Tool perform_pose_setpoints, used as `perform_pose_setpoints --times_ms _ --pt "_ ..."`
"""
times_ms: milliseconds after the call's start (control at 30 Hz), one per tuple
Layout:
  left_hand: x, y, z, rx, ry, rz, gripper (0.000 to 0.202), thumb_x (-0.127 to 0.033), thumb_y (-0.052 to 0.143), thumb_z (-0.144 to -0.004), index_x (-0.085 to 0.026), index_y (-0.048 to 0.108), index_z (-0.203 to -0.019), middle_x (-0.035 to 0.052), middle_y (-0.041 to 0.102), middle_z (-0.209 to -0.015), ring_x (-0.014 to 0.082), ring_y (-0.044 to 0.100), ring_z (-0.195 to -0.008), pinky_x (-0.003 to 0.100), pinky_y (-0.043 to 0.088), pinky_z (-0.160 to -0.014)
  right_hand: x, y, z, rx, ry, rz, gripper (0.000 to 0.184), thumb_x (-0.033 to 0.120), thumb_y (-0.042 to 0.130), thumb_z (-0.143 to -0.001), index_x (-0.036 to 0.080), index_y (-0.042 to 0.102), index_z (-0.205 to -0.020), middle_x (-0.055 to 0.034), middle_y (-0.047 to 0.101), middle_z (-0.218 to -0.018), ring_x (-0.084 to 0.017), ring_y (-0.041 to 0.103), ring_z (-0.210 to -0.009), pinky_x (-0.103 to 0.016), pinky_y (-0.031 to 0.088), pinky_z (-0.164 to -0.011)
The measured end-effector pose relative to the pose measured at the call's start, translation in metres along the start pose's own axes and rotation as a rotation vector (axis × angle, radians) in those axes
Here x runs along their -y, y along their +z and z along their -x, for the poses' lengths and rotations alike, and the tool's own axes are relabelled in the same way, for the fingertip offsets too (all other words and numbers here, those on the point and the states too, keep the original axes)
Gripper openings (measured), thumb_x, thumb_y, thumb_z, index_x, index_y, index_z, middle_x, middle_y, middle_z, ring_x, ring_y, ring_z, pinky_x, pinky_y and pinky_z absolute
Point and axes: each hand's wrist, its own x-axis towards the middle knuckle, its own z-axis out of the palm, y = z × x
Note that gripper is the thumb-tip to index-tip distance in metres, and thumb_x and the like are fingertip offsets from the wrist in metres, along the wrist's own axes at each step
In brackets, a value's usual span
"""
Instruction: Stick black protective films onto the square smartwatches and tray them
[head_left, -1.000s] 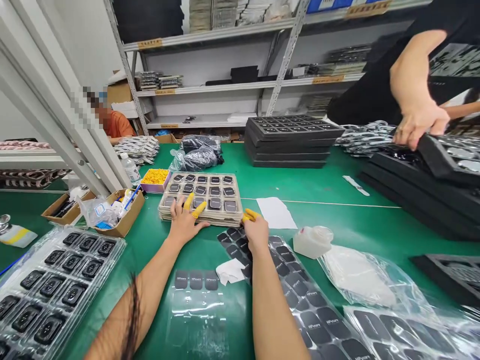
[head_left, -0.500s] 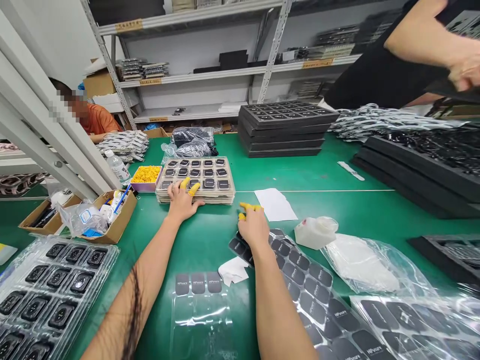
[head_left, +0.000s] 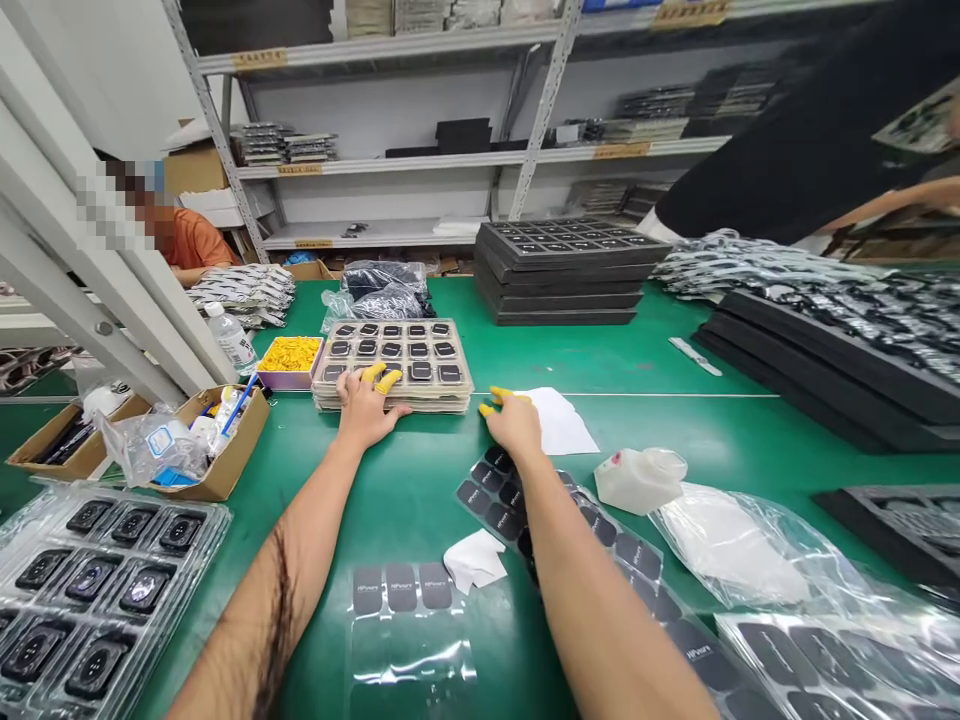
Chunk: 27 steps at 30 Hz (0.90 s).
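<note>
A stack of clear plastic trays (head_left: 390,402) holding dark square watch-like pieces sits on the green table. My left hand (head_left: 367,405) rests on its front edge, fingers apart over the top tray and thumb stretched right; two fingers wear yellow finger cots. Right of the stack, my right hand (head_left: 514,422) hovers beside a white sheet of paper (head_left: 559,420). Its yellow-capped fingertips are half bent and apart, with nothing visible between them. Below that hand and forearm lie sheets of dark square stickers (head_left: 480,497). Nearer me is a partly used sticker sheet (head_left: 401,590) beside a crumpled white scrap (head_left: 475,560).
A box of yellow finger cots (head_left: 291,362) and a bottle (head_left: 231,340) stand left, near a cardboard box (head_left: 225,470). Trays of watch bodies (head_left: 112,590) lie front left. Black foam trays (head_left: 559,285) are stacked behind. A white container (head_left: 641,478) stands right. Two people work beyond.
My right hand has moved slightly forward and right, nearer the white paper. My left hand stays on the tray stack. The co-worker at right has shifted an arm.
</note>
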Motion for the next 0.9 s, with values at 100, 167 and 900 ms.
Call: perform_pose_setpoints --times_ms 100,167,900 --pt "0.001 0.004 0.001 -0.001 0.0 0.008 0.064 -0.056 0.073 -0.08 -0.027 0.061 -0.137 0.0137 0.056 -0.144 0.0369 0.038 -0.137 0.058 0.012 -0.12 0.011 0.0 -0.029 0.08 -0.063 0.062 0.033 0.021 0.061 -0.086 0.019 0.072 -0.118 -0.0088 0.074 -0.108 -0.024 0.063 -0.111 -0.032 0.045 -0.097" --pt "0.002 0.006 0.001 0.005 -0.011 0.004 0.066 -0.057 0.073 -0.08 -0.027 0.061 -0.137 0.0143 0.056 -0.143 0.0368 0.038 -0.137 0.058 0.012 -0.121 0.014 0.0 -0.033 0.112 -0.054 0.116 0.028 0.017 0.06 -0.085 0.018 0.075 -0.108 -0.0114 0.075 -0.102 -0.025 0.066 -0.103 -0.032 0.046 -0.09" --pt "0.003 0.018 0.003 -0.065 -0.035 0.041 0.054 -0.046 0.07 -0.085 -0.022 0.063 -0.132 0.0157 0.056 -0.143 0.0361 0.04 -0.138 0.057 0.011 -0.123 0.046 -0.049 0.033 0.044 0.042 0.132 0.034 0.028 0.048 -0.093 0.015 0.072 -0.113 -0.0161 0.072 -0.111 -0.028 0.067 -0.096 -0.037 0.049 -0.079"
